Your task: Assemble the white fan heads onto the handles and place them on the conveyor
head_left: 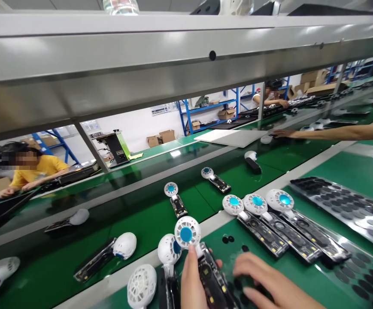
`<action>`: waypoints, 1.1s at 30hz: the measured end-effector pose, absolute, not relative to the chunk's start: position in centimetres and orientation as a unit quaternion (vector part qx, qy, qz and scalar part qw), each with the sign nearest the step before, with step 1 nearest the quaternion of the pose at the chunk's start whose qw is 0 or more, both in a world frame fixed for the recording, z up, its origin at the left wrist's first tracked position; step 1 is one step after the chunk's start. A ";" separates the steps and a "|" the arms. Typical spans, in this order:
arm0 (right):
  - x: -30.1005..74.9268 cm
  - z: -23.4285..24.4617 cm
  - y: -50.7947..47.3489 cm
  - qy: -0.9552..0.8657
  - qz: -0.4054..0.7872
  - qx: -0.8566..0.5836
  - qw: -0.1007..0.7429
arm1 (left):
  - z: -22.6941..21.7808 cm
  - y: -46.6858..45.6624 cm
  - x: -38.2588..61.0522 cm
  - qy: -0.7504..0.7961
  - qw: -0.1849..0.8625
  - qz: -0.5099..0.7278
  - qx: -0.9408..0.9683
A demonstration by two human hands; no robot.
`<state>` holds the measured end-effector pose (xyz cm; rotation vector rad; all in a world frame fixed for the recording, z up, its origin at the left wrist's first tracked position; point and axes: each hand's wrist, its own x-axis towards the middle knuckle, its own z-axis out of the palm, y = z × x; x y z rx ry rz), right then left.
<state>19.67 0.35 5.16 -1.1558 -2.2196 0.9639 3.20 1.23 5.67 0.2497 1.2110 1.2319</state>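
Note:
In my left hand (191, 281) is a device with a white round vented head (186, 232), a blue disc at its centre and a dark body (214, 279) showing circuit parts. My thumb lies on the neck below the head. My right hand (266, 279) is just right of it, low over the green work surface, thumb and fingers apart. Small black discs (228, 239) lie close to its fingertips. Whether a fingertip touches one is hard to see. Three similar devices (263, 234) lie side by side beyond my right hand, and two more (142, 285) stand left of my left hand.
A green conveyor belt (147, 223) carries several such devices. Sheets of black round pads (344, 210) lie at right. A co-worker's arm (331, 132) reaches over the belt from the right. Other people sit across the line. A metal shelf (141, 60) hangs overhead.

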 end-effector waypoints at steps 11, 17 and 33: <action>18.0 3.7 2.4 -0.799 0.301 -0.505 0.125 | 0.3 0.0 4.5 0.601 0.616 0.498 0.106; 19.1 4.5 2.5 -0.747 0.414 -0.486 0.184 | 0.1 -0.5 4.2 0.635 0.569 0.503 0.139; 16.5 5.7 1.1 -0.802 0.370 -0.417 0.215 | 0.2 -1.3 4.4 0.685 0.492 0.496 0.209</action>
